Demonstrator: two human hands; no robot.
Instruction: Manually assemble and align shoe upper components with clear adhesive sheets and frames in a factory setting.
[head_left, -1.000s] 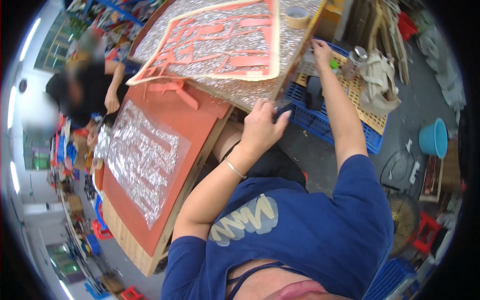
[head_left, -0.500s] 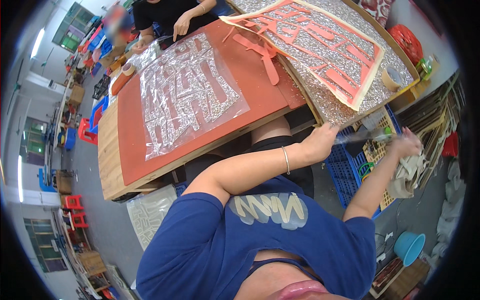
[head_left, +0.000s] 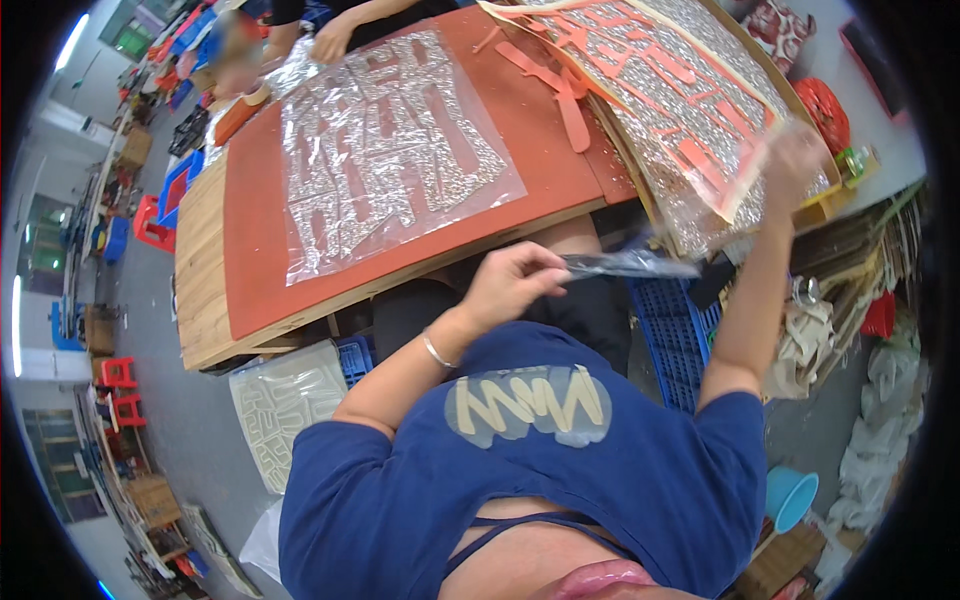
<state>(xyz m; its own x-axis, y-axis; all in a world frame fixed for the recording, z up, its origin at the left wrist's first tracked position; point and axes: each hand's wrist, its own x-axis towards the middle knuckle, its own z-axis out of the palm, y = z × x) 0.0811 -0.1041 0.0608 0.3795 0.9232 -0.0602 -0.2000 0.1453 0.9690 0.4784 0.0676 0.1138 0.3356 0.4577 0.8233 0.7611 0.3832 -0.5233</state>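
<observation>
My left hand [head_left: 512, 285] is closed, thumb against fingers, on one end of a clear plastic strip [head_left: 632, 265]. The strip sticks out to the right, in front of the table edge, and is partly blurred. Over the near right corner of the glitter-covered tray [head_left: 690, 235] is my right hand [head_left: 797, 160], smeared by motion; its fingers cannot be made out. Beneath and beside it lies a pink cut-out stencil with a cream border [head_left: 735, 205]. On the red-topped table [head_left: 255, 270] a clear sheet with silver glitter shapes [head_left: 375, 150] is spread flat.
Pink strips [head_left: 570, 115] lie between sheet and tray. Across the table a co-worker's hand [head_left: 332, 38] rests near the sheet, by a tape roll [head_left: 257, 96]. Below the tray are a blue crate [head_left: 670, 340] and stacked boards [head_left: 860, 250]. A blue bucket [head_left: 790, 497] stands lower right.
My right hand has let go of the plastic strip's other end and risen to the tray corner. My left hand has moved left, still with the strip. The view has shifted slightly.
</observation>
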